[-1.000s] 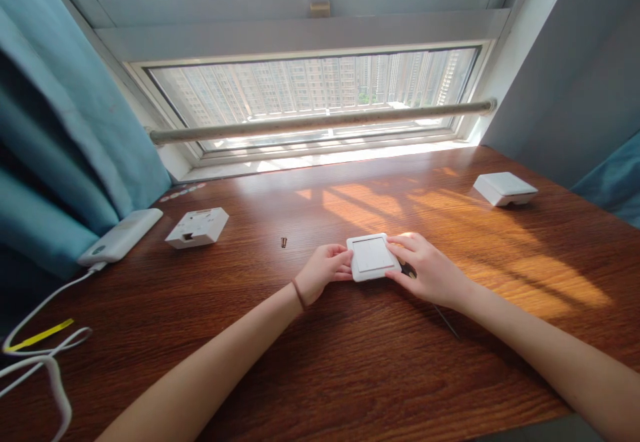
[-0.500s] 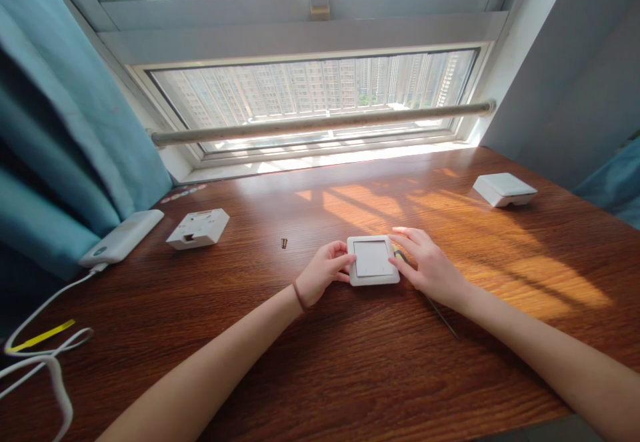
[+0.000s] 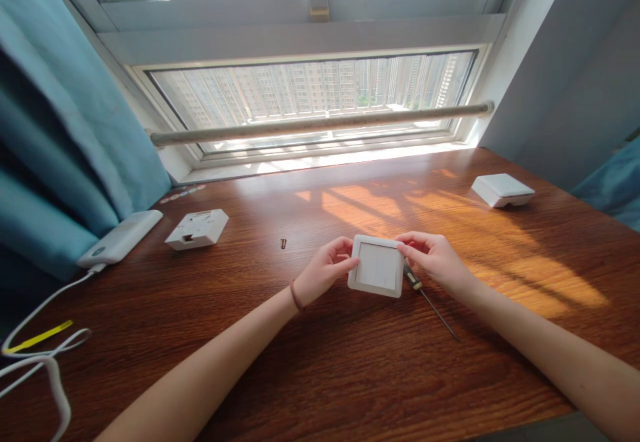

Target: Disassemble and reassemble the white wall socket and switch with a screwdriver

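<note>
A white square frame with a flat white inner panel (image 3: pixel 377 267), much like a wall switch plate, is held between my two hands, slightly tilted. My left hand (image 3: pixel 326 270) pinches its left edge, thumb on the front. At the upper right corner my right hand (image 3: pixel 433 259) grips it, thumb on the front and fingers behind. Just right of the plate lies a screwdriver (image 3: pixel 413 279) with a black and yellow handle, its shaft pointing toward the lower right. Some small screws (image 3: pixel 283 244) lie on the table to the left of my left hand.
A white box with an open back (image 3: pixel 197 230) stands on the wooden table (image 3: pixel 280 375) at left. Behind it are a white power bank (image 3: pixel 121 237) and its cable (image 3: pixel 55 369) with a yellow tie (image 3: pixel 43 336). Another white switch box (image 3: pixel 503 190) sits far right.
The white plate has been raised and turned slightly clockwise. My right hand has moved from its right side to the upper right corner, uncovering the screwdriver handle.
</note>
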{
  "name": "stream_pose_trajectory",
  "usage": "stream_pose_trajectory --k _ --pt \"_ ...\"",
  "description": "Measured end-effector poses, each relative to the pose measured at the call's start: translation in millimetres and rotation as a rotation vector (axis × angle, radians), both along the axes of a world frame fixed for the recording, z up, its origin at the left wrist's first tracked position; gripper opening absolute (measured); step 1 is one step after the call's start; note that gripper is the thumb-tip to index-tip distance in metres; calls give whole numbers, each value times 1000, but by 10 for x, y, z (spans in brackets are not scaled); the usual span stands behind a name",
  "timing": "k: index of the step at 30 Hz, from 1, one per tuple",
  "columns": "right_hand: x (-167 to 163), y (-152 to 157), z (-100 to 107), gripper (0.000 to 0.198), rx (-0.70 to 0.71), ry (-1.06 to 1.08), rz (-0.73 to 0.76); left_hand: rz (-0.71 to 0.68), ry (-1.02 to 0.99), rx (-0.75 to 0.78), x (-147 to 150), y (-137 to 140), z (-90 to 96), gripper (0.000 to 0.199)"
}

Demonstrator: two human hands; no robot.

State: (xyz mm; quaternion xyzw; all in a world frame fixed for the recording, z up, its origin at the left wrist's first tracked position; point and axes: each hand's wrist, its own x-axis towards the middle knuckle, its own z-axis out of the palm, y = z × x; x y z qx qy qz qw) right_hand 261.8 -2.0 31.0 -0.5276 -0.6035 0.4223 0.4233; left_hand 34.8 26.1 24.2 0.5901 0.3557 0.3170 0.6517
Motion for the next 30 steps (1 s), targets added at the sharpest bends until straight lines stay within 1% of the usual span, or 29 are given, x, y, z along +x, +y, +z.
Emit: stream_pose_trajectory --k 3,6,11,15,24,30 --pt "-1 -15 2 27 -79 181 13 46 -31 -42 24 -25 24 31" --pt "-19 -33 -17 27 -146 335 -12 72 -88 -113 52 -46 37 29" --pt "-63 -47 -30 26 -210 513 -63 104 -134 -186 82 -84 48 29" --pt "-74 -52 -5 25 -219 551 -68 150 -186 -224 85 -119 40 24" --pt "-82 -66 0 19 -274 610 -58 139 -279 -381 78 -137 17 23" --pt "-87 -41 -40 19 -297 662 -71 118 -269 -375 86 -157 47 21"
